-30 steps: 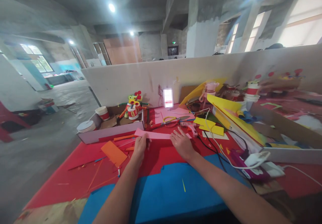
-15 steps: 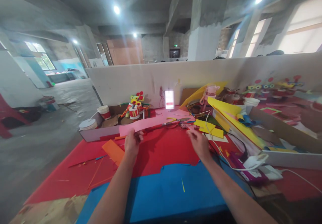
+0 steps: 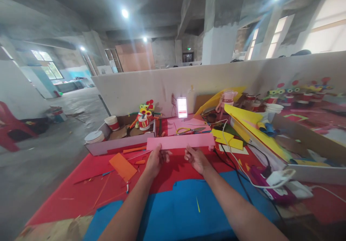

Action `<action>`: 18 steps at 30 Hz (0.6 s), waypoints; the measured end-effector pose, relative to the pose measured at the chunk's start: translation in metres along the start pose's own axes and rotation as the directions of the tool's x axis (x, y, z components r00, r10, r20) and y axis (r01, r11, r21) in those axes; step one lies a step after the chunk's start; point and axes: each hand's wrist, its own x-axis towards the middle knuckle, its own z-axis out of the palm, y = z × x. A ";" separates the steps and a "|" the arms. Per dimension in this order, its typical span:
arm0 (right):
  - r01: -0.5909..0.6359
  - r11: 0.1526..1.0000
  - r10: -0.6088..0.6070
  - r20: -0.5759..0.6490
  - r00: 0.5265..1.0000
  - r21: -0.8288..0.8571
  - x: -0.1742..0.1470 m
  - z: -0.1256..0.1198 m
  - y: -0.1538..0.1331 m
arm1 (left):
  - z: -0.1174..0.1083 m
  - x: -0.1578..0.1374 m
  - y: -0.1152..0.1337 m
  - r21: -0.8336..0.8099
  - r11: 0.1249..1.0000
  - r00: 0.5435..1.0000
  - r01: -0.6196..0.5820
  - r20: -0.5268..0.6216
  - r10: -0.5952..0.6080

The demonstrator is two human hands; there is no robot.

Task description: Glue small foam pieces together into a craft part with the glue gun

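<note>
A long pink paper strip (image 3: 180, 142) is stretched level above the red sheet on the table. My left hand (image 3: 156, 160) is closed on its lower edge left of the middle, thumb on top. My right hand (image 3: 197, 160) pinches the same edge to the right, its fingers curled. Just beyond the strip lie scissors (image 3: 198, 129) with yellow and red handles, on a pink sheet (image 3: 173, 124). An orange paper piece (image 3: 123, 166) rests to the left of my left hand. Yellow paper pieces (image 3: 228, 139) lie right of the strip.
A paper-cup figure (image 3: 146, 116) stands beside a box (image 3: 98, 148) with white tubs. At right are a purple power strip (image 3: 266, 183), white cables and a large box (image 3: 310, 170). Blue sheets (image 3: 189, 208) cover the near edge. A pale partition (image 3: 135, 86) stands behind.
The pink strip has swung level and come nearer, its right end moving right. My left hand has shifted right and my right hand left, onto the strip's lower edge.
</note>
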 end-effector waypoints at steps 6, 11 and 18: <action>-0.040 0.876 -0.032 -0.141 0.990 -0.480 -0.008 0.010 0.006 | 0.020 -0.011 -0.006 0.238 0.965 0.994 -0.111 0.030 0.107; -0.034 0.815 -0.008 -0.071 0.997 -0.578 -0.014 0.013 0.001 | 0.019 -0.010 -0.010 0.340 0.930 0.976 -0.142 -0.106 0.188; -0.018 0.845 -0.037 -0.092 0.995 -0.534 -0.009 0.002 -0.004 | 0.001 -0.001 -0.001 0.235 0.951 0.954 -0.203 -0.171 0.246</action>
